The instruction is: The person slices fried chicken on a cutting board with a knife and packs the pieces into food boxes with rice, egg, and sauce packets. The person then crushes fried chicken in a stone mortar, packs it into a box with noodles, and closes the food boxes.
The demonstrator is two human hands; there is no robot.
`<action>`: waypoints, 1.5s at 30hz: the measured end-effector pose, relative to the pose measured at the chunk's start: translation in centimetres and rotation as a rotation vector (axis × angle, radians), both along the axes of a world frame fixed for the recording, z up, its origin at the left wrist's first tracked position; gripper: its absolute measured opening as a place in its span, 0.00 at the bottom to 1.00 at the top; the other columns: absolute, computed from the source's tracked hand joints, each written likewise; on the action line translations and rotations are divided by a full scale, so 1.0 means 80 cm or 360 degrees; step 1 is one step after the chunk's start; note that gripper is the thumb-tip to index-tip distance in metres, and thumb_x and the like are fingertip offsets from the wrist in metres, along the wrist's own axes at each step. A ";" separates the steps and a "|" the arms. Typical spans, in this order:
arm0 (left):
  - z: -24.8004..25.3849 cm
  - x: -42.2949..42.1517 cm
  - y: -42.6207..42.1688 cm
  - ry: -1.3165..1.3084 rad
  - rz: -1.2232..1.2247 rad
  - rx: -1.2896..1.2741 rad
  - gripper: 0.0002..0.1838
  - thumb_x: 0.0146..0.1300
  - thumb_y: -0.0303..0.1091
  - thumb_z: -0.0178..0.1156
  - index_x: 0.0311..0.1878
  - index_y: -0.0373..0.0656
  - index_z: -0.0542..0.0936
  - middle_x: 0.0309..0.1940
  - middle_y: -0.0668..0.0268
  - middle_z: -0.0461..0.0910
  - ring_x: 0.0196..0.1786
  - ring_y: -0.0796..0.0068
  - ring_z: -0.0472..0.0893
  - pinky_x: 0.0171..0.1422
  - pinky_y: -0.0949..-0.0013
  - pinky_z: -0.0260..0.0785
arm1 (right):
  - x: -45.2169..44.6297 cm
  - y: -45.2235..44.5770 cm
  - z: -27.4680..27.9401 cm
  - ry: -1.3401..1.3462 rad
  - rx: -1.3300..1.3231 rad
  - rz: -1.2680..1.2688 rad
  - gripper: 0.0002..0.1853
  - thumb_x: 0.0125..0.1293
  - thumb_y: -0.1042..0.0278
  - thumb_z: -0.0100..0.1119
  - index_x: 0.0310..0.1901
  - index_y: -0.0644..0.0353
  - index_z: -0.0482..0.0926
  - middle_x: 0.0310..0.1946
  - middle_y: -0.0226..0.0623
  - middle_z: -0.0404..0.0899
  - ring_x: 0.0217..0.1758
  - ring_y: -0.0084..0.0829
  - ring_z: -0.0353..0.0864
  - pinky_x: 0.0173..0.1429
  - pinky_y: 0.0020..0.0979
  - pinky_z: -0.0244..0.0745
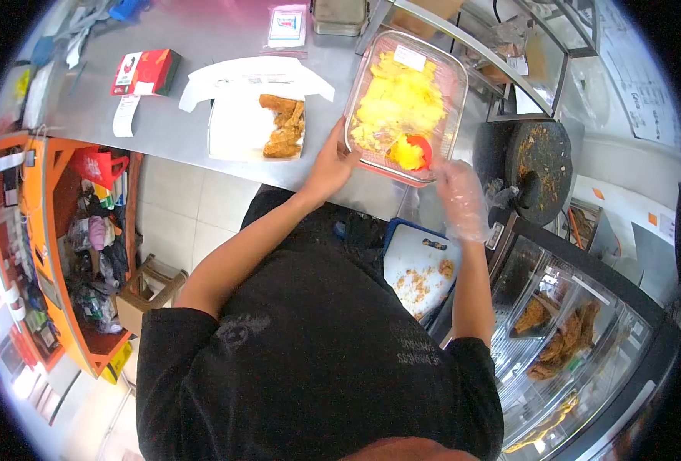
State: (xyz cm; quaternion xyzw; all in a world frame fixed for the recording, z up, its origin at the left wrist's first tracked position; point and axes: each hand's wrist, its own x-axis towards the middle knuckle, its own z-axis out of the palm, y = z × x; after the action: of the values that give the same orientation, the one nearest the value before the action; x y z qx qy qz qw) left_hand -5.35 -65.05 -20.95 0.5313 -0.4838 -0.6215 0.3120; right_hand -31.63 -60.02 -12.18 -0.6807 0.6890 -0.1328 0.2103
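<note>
A clear rectangular tub (463,84) of yellow rice (398,96) stands on the steel counter, a white label lying at its far end. My left hand (333,165) is closed on the tub's near left edge. On my right hand (461,198) is a clear plastic glove, and its fingers are closed at the near right corner, by a red scoop (425,148). Yellow rice fills the scoop, which sits low inside the tub; its handle is mostly hidden by my hand. To the left, an open white paper box (233,127) holds brown fried chicken (283,127) on its right side.
A red box (146,71) with a receipt (126,115) sits at the counter's left. Right of the tub are a metal rack (471,46) and a round dark board (540,169) with crumbs. A glass display case (563,330) and a crumb-strewn white tray (417,265) stand near my right arm.
</note>
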 end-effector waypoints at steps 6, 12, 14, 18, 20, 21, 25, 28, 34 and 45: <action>0.064 0.072 0.019 0.0244 -0.0344 0.0520 0.32 0.75 0.38 0.59 0.79 0.45 0.64 0.37 0.67 0.78 0.37 0.78 0.78 0.44 0.70 0.77 | -0.002 0.000 0.034 -0.0597 0.0178 -0.0170 0.10 0.76 0.70 0.56 0.48 0.67 0.84 0.39 0.36 0.84 0.45 0.25 0.80 0.54 0.29 0.74; 0.054 0.158 0.051 0.0139 -0.0395 0.0455 0.19 0.76 0.39 0.60 0.65 0.43 0.79 0.38 0.69 0.79 0.40 0.79 0.80 0.45 0.71 0.77 | 0.089 -0.063 0.049 -0.1039 0.0222 0.0076 0.09 0.76 0.71 0.56 0.48 0.67 0.81 0.39 0.35 0.82 0.45 0.24 0.79 0.52 0.30 0.75; 0.043 0.169 0.060 0.0067 -0.0291 0.0452 0.18 0.76 0.38 0.60 0.64 0.43 0.79 0.37 0.69 0.79 0.40 0.80 0.79 0.45 0.71 0.76 | 0.159 -0.096 0.053 -0.0890 0.0174 0.0305 0.09 0.74 0.71 0.58 0.48 0.66 0.82 0.42 0.37 0.84 0.45 0.29 0.82 0.53 0.30 0.76; 0.030 0.182 0.077 0.0086 -0.0198 0.0337 0.16 0.76 0.38 0.60 0.61 0.43 0.80 0.37 0.69 0.79 0.38 0.81 0.78 0.44 0.72 0.75 | 0.285 -0.146 -0.001 -0.0154 -0.0403 0.0826 0.09 0.69 0.71 0.58 0.48 0.57 0.82 0.38 0.44 0.82 0.41 0.43 0.85 0.48 0.39 0.79; 0.026 0.189 0.086 0.0087 -0.0153 0.0301 0.16 0.76 0.38 0.60 0.60 0.42 0.80 0.37 0.69 0.79 0.38 0.81 0.78 0.44 0.73 0.74 | 0.313 -0.160 -0.023 0.0127 -0.0639 0.1010 0.10 0.67 0.70 0.57 0.48 0.53 0.81 0.34 0.44 0.80 0.39 0.44 0.84 0.47 0.42 0.79; 0.022 0.193 0.090 0.0056 -0.0114 0.0284 0.16 0.76 0.38 0.60 0.60 0.42 0.80 0.37 0.69 0.79 0.38 0.81 0.77 0.44 0.73 0.74 | 0.324 -0.164 -0.032 0.0072 -0.0787 0.1044 0.10 0.67 0.70 0.57 0.48 0.52 0.81 0.32 0.43 0.79 0.38 0.42 0.84 0.46 0.43 0.79; 0.013 0.217 0.104 0.0038 0.0107 0.0314 0.15 0.76 0.37 0.60 0.60 0.42 0.80 0.37 0.70 0.79 0.38 0.81 0.77 0.44 0.73 0.74 | 0.339 -0.181 -0.041 0.0047 -0.0477 0.1007 0.10 0.67 0.71 0.58 0.48 0.54 0.82 0.35 0.45 0.81 0.43 0.44 0.85 0.51 0.44 0.79; 0.008 0.234 0.109 0.0073 0.0245 0.0402 0.14 0.76 0.37 0.60 0.60 0.43 0.80 0.37 0.70 0.79 0.38 0.80 0.78 0.43 0.73 0.74 | 0.334 -0.186 -0.059 -0.0721 -0.0497 0.0787 0.08 0.68 0.72 0.59 0.47 0.59 0.82 0.42 0.49 0.84 0.49 0.50 0.84 0.57 0.45 0.78; 0.003 0.248 0.093 0.0090 0.0839 0.0293 0.19 0.74 0.33 0.61 0.65 0.45 0.76 0.38 0.67 0.78 0.39 0.78 0.79 0.43 0.73 0.75 | 0.339 -0.175 -0.029 -0.0800 -0.0198 0.0679 0.07 0.69 0.71 0.59 0.45 0.61 0.82 0.43 0.48 0.85 0.49 0.52 0.84 0.57 0.46 0.78; 0.018 0.271 0.031 0.0406 0.1186 0.0281 0.27 0.77 0.33 0.52 0.77 0.44 0.64 0.45 0.59 0.80 0.44 0.69 0.84 0.53 0.62 0.81 | 0.371 -0.147 -0.019 0.0264 -0.0448 0.1182 0.05 0.65 0.67 0.58 0.40 0.52 0.80 0.32 0.36 0.83 0.40 0.37 0.87 0.41 0.41 0.81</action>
State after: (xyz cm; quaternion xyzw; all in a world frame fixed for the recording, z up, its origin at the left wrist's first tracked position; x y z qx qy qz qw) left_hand 16.31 -62.59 -19.49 0.6138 -0.1602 -0.5661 0.5265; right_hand -1.97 -71.76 -13.74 -0.9140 0.3858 -0.0855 0.0922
